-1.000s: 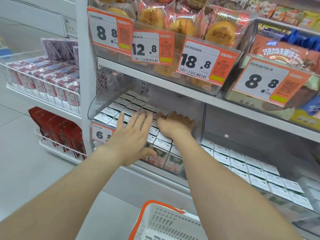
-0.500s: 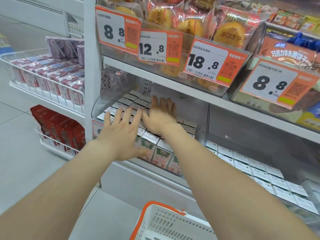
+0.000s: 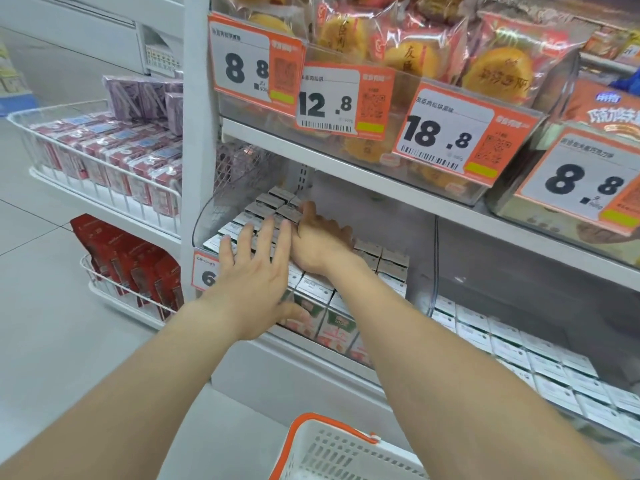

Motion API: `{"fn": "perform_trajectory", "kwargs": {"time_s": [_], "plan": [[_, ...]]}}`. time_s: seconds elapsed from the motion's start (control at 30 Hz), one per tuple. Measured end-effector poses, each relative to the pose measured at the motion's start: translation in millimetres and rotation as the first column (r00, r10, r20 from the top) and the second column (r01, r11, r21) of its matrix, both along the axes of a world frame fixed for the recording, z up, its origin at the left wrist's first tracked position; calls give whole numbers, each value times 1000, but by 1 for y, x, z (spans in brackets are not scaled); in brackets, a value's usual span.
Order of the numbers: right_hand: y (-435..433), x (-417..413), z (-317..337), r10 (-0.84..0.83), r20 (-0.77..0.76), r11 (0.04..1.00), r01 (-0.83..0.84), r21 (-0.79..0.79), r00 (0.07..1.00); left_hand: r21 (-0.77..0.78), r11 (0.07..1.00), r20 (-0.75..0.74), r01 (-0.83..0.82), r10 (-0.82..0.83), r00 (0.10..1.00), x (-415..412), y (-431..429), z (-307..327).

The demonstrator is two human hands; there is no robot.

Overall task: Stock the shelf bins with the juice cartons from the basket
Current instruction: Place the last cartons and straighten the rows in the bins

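Observation:
Small juice cartons (image 3: 337,329) with white tops and pink-green fronts stand in tight rows inside a clear plastic shelf bin (image 3: 207,216) on the lower shelf. My left hand (image 3: 256,282) lies palm down on the front rows, fingers straight and spread, thumb against a front carton. My right hand (image 3: 320,245) rests palm down on the carton tops further back, beside the left fingertips; its fingertips are partly hidden. Neither hand holds a carton. The white basket (image 3: 346,452) with an orange rim sits at the bottom edge, its inside hidden.
A neighbouring bin (image 3: 519,348) to the right holds several white-topped cartons. The shelf above (image 3: 346,188) carries bagged pastries and orange price tags, leaving low headroom. Wire baskets (image 3: 104,174) with pink and red boxes stick out at the left. Grey floor lies below.
Both hands have slid deeper over the carton tops. The right hand went from curled at the front rows to lying further back in the bin. The view moved closer.

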State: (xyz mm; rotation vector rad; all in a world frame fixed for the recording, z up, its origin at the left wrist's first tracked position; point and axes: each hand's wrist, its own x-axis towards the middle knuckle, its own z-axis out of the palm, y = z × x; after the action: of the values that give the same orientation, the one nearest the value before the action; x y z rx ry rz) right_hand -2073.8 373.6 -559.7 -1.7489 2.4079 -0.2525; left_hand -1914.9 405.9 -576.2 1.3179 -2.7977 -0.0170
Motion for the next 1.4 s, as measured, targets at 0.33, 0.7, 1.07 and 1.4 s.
{"fn": "perform_trajectory", "kwargs": {"time_s": [0.33, 0.7, 1.07, 1.4], "plan": [[-15, 2, -6, -106, -28, 983, 100, -152, 994, 62, 994, 21, -88, 87, 996, 18, -11, 9], [-66, 20, 5, 32, -5, 997, -32, -68, 999, 148, 982, -82, -114, 127, 989, 24, -20, 3], [-84, 31, -8, -58, 26, 994, 60, -91, 998, 158, 977, -123, -141, 161, 979, 19, -24, -2], [-85, 15, 4, 8, 179, 995, 10, -98, 984, 200, 970, -135, -137, 166, 977, 19, -24, -2]]}}
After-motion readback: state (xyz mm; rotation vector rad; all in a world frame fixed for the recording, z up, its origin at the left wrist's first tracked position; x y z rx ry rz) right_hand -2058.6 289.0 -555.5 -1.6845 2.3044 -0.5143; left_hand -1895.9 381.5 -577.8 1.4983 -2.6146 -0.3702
